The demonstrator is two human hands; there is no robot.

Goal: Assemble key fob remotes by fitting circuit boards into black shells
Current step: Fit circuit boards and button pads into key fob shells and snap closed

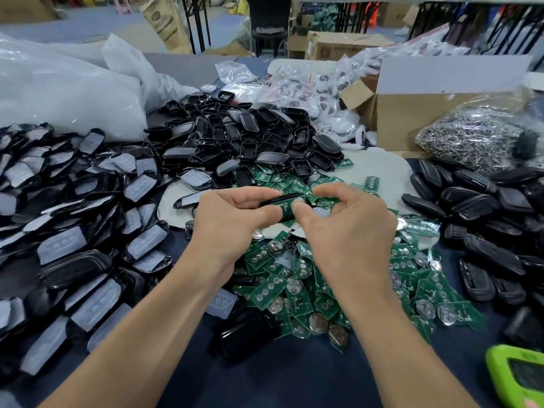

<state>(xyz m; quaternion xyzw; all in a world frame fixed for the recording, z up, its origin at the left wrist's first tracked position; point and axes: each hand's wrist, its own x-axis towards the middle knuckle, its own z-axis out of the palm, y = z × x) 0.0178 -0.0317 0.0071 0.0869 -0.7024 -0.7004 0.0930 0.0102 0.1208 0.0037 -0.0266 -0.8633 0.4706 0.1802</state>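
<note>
Left hand (235, 213): curled around a glossy black plastic key-fob shell (272, 201), thumb clamped along its near edge.
Right hand (344, 219): thumb and fingertips pinched on a small green rectangular circuit board with a silver coin cell (290, 207), pressed against the open face of the shell.
Piece in hand: raised above the middle of the table, board touching the shell; fully seated or not, impossible to tell.
Step, by judgement: one remote mid-fitting, board not yet clearly home.
Loose green circuit boards (294, 290): thick scatter on the dark blue table cover (294, 378) just below the hands, so plenty left to fit.
Empty black shells (235, 136): large heap beyond the hands, untouched.
Shells lined with translucent grey rubber pads (88, 216): wide spread on the left, no boards visible in them.
Closed black cases (485, 219): pile on the right, perhaps finished units, though not certain.
Progress, by judgement: early to middling; far more parts waiting than visibly completed.
</note>
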